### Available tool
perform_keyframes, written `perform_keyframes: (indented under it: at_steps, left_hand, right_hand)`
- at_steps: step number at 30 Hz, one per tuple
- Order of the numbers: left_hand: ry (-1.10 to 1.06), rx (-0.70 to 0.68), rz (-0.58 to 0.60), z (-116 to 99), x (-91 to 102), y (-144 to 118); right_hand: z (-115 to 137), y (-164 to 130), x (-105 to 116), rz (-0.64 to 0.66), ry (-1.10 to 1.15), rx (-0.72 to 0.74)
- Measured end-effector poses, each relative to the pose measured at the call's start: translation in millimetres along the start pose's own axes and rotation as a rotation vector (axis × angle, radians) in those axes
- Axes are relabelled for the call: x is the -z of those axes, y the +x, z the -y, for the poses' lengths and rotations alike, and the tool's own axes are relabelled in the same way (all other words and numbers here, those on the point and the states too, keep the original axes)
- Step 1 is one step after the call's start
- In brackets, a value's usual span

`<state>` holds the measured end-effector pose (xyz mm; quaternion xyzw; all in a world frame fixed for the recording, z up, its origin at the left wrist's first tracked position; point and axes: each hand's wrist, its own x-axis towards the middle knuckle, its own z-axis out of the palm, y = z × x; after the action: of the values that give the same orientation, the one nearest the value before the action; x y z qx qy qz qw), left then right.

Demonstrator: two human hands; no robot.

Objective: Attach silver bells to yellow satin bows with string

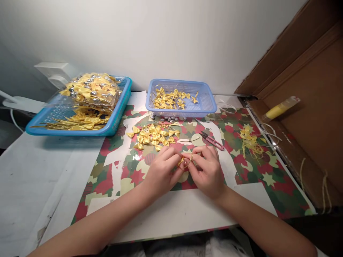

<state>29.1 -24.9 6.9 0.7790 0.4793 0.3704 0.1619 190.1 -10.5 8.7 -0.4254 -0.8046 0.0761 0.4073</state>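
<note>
My left hand (pixel 164 170) is closed in a pinch on a small yellow ribbon bow (pixel 181 161), mostly covered by the fingers. Close beside it, my right hand (pixel 208 172) pinches a thin gold cord (pixel 191 157) that curves in a loop near the bow. The fingertips of both hands nearly meet; whether the cord is joined to the bow I cannot tell. Just beyond my left hand lies a pile of yellow bows (pixel 154 135) with gold cords. Pink thread snips (pixel 212 140) rest behind my right hand.
A blue basket (pixel 181 114) with bows stands at the back, silver beads (pixel 169 119) in front of it. At left, another blue basket (pixel 118 123) holds a bagged heap of bows (pixel 92 89). Yellow scraps (pixel 249 141) lie right, near a cardboard wall (pixel 302 85) and yellow tube (pixel 281 108).
</note>
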Motion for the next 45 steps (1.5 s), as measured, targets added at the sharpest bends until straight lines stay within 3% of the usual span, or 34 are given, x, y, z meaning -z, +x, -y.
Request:
perform_keyframes:
  at_steps: [6, 11, 17, 20, 23, 26, 33, 39, 45]
  left_hand:
    - [-0.115, 0.148, -0.003, -5.0, 6.6, 6.3]
    - [-0.301, 0.318, 0.013, -5.8, 7.5, 8.5]
    - [-0.367, 0.383, 0.029, -1.9, 5.0, 10.2]
    - [-0.396, 0.439, 0.027, 2.5, 5.5, 11.4]
    - [-0.426, 0.477, 0.005, 7.2, 6.9, 11.5]
    - [-0.426, 0.456, -0.011, 9.8, 8.0, 11.3]
    - [-0.416, 0.381, -0.039, 15.2, 8.1, 14.6]
    - [-0.484, 0.354, -0.067, 18.2, 12.3, 17.8]
    - [-0.5, 0.386, -0.072, 22.4, 13.3, 19.5]
  right_hand:
    - [1.6, 0.0, -4.0, -0.084, 0.077, 0.013]
    - [-0.8, 3.3, -6.6, -0.056, 0.188, -0.002]
    - [-0.5, 2.9, -2.5, -0.122, 0.151, 0.024]
    - [-0.2, 1.9, 3.3, -0.16, 0.242, 0.045]
    - [-3.0, 5.1, 12.1, -0.162, 0.493, -0.017]
    - [-10.1, 13.3, 23.7, -0.162, 0.727, -0.191]
    - [-26.7, 33.2, 54.3, -0.179, 0.915, -0.38]
    - [-33.5, 41.0, 74.8, -0.264, 1.001, -0.393]
    - [-31.3, 43.4, 109.3, -0.354, 1.062, -0.354]
